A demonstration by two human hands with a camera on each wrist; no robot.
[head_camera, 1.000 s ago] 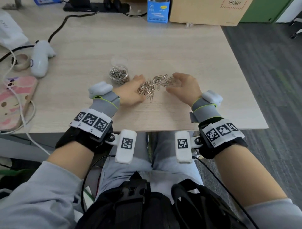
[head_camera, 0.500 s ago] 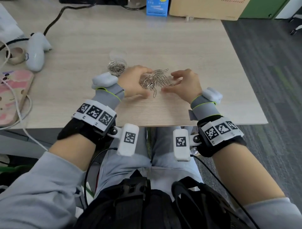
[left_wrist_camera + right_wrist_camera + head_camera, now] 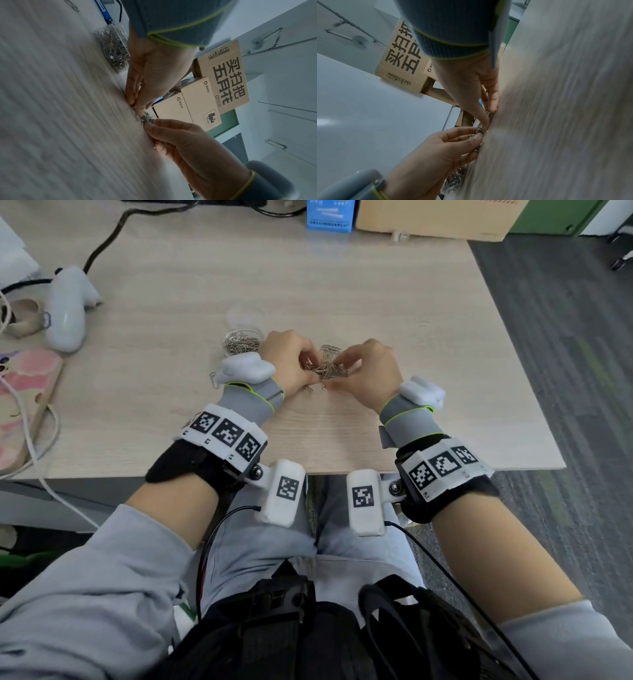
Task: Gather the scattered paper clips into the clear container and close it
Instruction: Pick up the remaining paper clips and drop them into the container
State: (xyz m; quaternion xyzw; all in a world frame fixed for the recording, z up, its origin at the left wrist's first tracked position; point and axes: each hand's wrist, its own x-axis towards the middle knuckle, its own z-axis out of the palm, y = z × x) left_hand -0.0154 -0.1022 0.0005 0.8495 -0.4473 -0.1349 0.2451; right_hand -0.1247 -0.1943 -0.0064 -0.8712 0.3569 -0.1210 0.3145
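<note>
A bunch of silver paper clips point(image 3: 328, 367) lies on the wooden table point(image 3: 342, 302), squeezed between my two hands. My left hand point(image 3: 310, 368) curls its fingers and thumb round the bunch's left side. My right hand point(image 3: 343, 363) pinches the right side, as the left wrist view shows for the right hand point(image 3: 150, 128) on the paper clips point(image 3: 147, 119). The clear container point(image 3: 241, 342), holding several clips, stands open just left of my left hand. Its clear lid point(image 3: 245, 314) lies behind it. One stray clip point(image 3: 214, 380) lies by my left wrist.
A white controller point(image 3: 68, 309), a tape roll point(image 3: 24, 316) and a pink phone point(image 3: 24, 392) with cables lie at the left. A blue box point(image 3: 329, 215) and a cardboard box point(image 3: 435, 217) stand along the far edge. The table's right edge point(image 3: 513, 354) drops to carpet.
Both hands have drawn together, pushing the spread-out clips into a tight bunch between their fingers. The head view has tilted down a little.
</note>
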